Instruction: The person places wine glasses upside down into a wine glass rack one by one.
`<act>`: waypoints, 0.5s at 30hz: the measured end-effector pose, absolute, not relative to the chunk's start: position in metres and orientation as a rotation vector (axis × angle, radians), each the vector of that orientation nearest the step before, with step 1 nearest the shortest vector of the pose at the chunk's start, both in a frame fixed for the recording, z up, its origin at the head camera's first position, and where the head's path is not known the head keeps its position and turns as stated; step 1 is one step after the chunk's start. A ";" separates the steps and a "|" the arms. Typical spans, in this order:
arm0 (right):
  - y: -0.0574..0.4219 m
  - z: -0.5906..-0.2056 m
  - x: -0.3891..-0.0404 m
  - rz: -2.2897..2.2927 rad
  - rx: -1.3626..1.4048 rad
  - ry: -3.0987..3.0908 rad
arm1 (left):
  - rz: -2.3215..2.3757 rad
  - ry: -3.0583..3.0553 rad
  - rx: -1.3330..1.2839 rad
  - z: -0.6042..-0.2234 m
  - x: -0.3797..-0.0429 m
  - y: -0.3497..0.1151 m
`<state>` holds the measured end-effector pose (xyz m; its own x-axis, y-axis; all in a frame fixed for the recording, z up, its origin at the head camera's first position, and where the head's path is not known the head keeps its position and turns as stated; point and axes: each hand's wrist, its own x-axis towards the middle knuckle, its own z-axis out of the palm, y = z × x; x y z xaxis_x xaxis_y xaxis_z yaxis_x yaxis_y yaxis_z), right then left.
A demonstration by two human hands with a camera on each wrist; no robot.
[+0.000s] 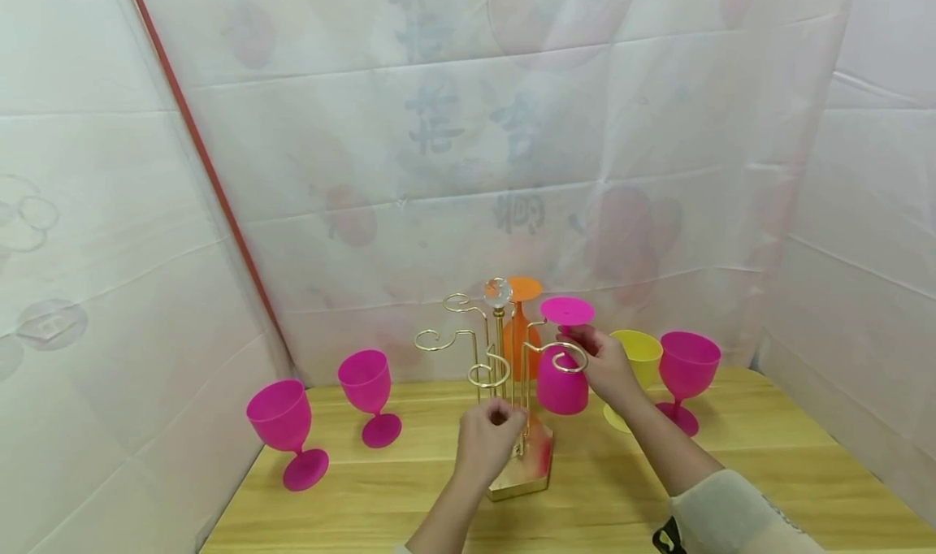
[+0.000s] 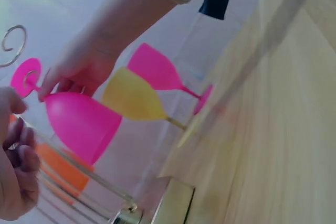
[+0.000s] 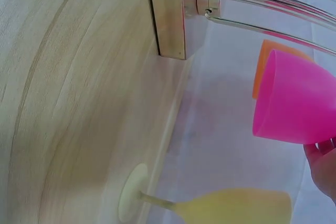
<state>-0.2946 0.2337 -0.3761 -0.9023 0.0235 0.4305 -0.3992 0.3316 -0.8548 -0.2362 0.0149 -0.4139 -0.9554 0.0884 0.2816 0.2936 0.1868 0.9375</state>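
Observation:
My right hand (image 1: 603, 365) pinches the stem of an upside-down pink plastic goblet (image 1: 563, 383), its foot up beside a curled hook of the gold stemware rack (image 1: 519, 477). In the left wrist view this pink goblet (image 2: 84, 124) hangs bowl-down from the fingers; in the right wrist view its bowl (image 3: 296, 98) is seen from the side. My left hand (image 1: 488, 440) is at the front of the rack, close by its rods, fingers loosely curled with nothing visible in them. Behind the rods, an orange goblet (image 1: 521, 335) hangs upside down.
Two upright pink goblets, a nearer one (image 1: 281, 416) and a farther one (image 1: 367, 383), stand on the left of the wooden table (image 1: 366, 505). To the right, a yellow goblet (image 1: 639, 355) and another pink goblet (image 1: 687, 367) stand behind my right forearm. A clear ball (image 1: 498, 292) tops the rack.

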 end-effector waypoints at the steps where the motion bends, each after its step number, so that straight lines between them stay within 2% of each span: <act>1: 0.234 -0.376 -0.295 1.597 0.334 -2.234 | -1.848 -2.231 -0.351 -0.413 -0.236 0.012; 10: 0.235 -0.378 -0.295 1.618 0.352 -2.217 | -1.665 -1.825 -0.236 -0.403 -0.255 -0.012; 15: 0.235 -0.380 -0.295 1.625 0.367 -2.212 | -1.760 -1.809 -0.272 -0.394 -0.268 -0.019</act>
<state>-0.2952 0.2351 -0.3798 -0.8975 0.0087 0.4409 -0.4181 0.3010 -0.8571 -0.2679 -0.0191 -0.3935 -0.8024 -0.2540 0.5400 0.5328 0.1025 0.8400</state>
